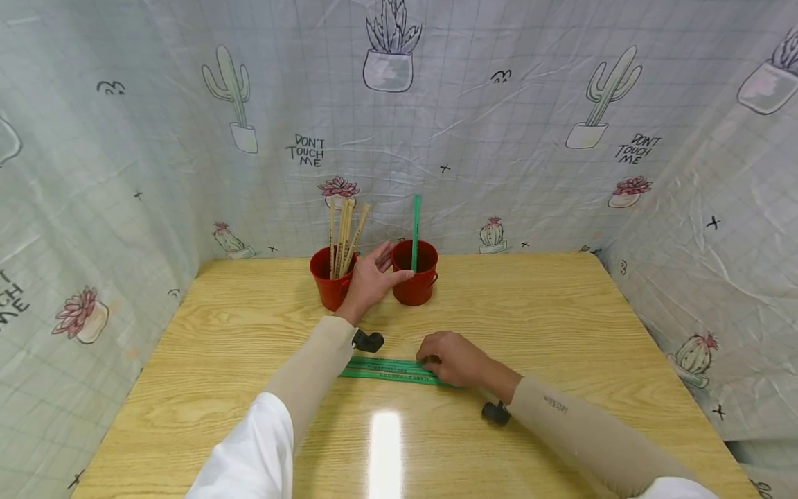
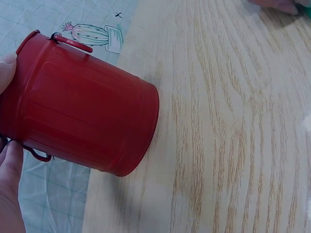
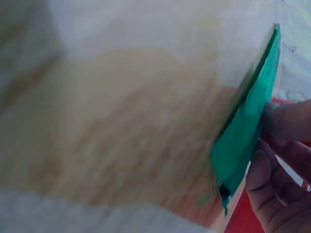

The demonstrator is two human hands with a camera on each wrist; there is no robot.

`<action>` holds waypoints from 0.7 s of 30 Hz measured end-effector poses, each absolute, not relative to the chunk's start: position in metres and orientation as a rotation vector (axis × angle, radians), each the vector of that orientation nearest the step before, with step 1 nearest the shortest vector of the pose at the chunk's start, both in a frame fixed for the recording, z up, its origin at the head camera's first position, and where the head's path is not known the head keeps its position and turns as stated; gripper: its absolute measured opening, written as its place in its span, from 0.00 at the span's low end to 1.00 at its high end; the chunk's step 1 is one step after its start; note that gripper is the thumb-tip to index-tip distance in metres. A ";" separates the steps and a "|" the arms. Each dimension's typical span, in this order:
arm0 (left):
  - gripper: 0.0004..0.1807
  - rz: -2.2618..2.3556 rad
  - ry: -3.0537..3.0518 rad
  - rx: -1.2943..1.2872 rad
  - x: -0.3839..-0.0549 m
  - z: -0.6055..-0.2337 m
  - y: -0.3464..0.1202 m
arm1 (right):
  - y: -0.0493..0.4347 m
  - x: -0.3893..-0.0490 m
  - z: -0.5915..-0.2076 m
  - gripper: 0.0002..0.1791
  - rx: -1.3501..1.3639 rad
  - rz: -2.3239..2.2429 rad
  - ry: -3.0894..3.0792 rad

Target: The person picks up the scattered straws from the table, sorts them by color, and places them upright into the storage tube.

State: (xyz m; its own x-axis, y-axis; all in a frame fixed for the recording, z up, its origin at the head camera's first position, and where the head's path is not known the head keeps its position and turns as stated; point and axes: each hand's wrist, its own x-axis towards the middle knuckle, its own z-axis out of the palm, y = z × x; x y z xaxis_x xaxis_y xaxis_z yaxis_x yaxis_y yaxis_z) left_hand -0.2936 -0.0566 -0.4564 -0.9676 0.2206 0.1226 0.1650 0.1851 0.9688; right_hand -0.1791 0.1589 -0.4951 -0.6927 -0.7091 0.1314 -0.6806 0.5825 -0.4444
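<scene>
My left hand [image 1: 374, 278] holds the right-hand red bucket [image 1: 413, 294] near its rim. In the left wrist view, fingers lie on both sides of that bucket [image 2: 87, 107]. A single green paper-wrapped stick [image 1: 415, 232] stands upright in it. Several more green wrapped sticks [image 1: 386, 369], printed with dark characters, lie side by side on the table. My right hand [image 1: 454, 358] has its curled fingers at their right end. The right wrist view, partly blurred, shows thumb and fingers pinching a flat green wrapper [image 3: 245, 124].
Left of the held bucket stands another red bucket [image 1: 330, 291] with several beige wrapped sticks [image 1: 343, 239] leaning in it. The wood-grain table [image 1: 548, 319] ends at a cactus-printed cloth [image 1: 530, 159] at the back and sides.
</scene>
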 end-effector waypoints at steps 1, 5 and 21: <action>0.48 1.936 2.386 0.388 -0.294 -0.457 -0.056 | 0.159 -0.178 -0.495 0.08 -1.207 -0.692 2.745; 0.48 1.930 2.391 0.391 -0.294 -0.457 -0.056 | 0.156 -0.176 -0.493 0.08 -1.203 -0.525 2.767; 0.47 1.906 2.424 0.394 -0.292 -0.457 -0.056 | 0.159 -0.175 -0.486 0.10 -1.183 -0.216 2.821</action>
